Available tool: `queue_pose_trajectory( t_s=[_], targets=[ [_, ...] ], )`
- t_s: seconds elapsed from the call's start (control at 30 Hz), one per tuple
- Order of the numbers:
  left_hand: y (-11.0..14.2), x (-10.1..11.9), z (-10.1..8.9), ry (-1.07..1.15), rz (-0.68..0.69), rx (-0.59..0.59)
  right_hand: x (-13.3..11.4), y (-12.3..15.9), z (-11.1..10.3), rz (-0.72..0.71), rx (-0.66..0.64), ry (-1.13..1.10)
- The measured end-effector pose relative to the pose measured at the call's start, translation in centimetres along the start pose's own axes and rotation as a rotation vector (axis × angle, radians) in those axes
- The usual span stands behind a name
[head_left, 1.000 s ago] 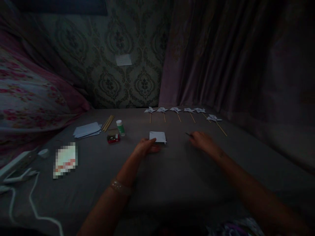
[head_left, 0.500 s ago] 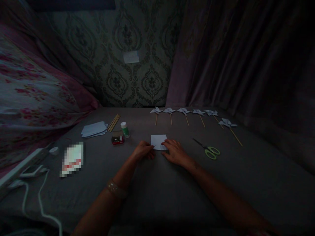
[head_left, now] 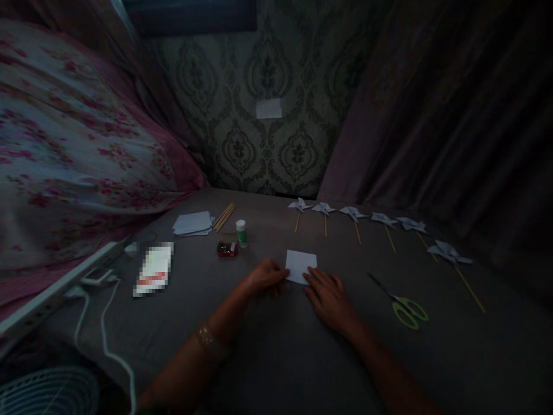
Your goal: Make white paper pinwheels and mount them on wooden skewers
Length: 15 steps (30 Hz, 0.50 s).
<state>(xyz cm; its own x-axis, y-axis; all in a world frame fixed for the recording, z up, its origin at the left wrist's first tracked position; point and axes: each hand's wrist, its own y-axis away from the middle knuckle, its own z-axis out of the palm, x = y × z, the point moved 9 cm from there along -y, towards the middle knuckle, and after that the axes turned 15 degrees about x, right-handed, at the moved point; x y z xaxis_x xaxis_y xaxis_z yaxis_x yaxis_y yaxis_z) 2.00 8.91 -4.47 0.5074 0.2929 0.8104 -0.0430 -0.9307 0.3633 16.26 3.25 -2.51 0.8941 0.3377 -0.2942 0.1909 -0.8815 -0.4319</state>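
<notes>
A small white square of paper lies flat on the dark grey cloth. My left hand pinches its left edge with curled fingers. My right hand rests at the paper's near right corner, fingers stretched out and pressing on it. Green-handled scissors lie on the cloth to the right of my right hand, apart from it. Several white paper pinwheels on wooden sticks lie in a row beyond the paper.
A stack of white paper, loose wooden sticks, a glue bottle and a small red box sit at the left. A floral pillow, a white cable and a curtain border the cloth.
My right hand set the scissors down on the right and came over to the paper. The view has swung, so everything sits further right and lower.
</notes>
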Motion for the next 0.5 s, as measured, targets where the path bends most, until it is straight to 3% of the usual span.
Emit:
queue_pose_trajectory(
  t_s=[0.07, 0.17, 0.27, 0.37, 0.5],
  targets=[
    [-0.3, 0.6, -3.6, -0.099, 0.100, 0.195, 0.2, 0.0, -0.2, -0.001, 0.000, -0.007],
    [0.2, 1.8, -10.5, -0.151, 0.265, 0.699, 0.4, 0.1, -0.5, 0.003, -0.008, -0.007],
    [1.4, 1.8, -14.7, -0.174, 0.326, 1.076, 0.5, 0.3, -0.8, -0.003, 0.006, 0.000],
    [1.3, 2.0, -16.0, -0.263, 0.355, 1.206, 0.3, 0.4, -1.2, -0.017, 0.032, 0.006],
    [0.2, 2.1, -16.4, -0.312, 0.273, 1.196, 0.4, 0.1, -1.6, 0.028, 0.047, 0.006]
  ],
)
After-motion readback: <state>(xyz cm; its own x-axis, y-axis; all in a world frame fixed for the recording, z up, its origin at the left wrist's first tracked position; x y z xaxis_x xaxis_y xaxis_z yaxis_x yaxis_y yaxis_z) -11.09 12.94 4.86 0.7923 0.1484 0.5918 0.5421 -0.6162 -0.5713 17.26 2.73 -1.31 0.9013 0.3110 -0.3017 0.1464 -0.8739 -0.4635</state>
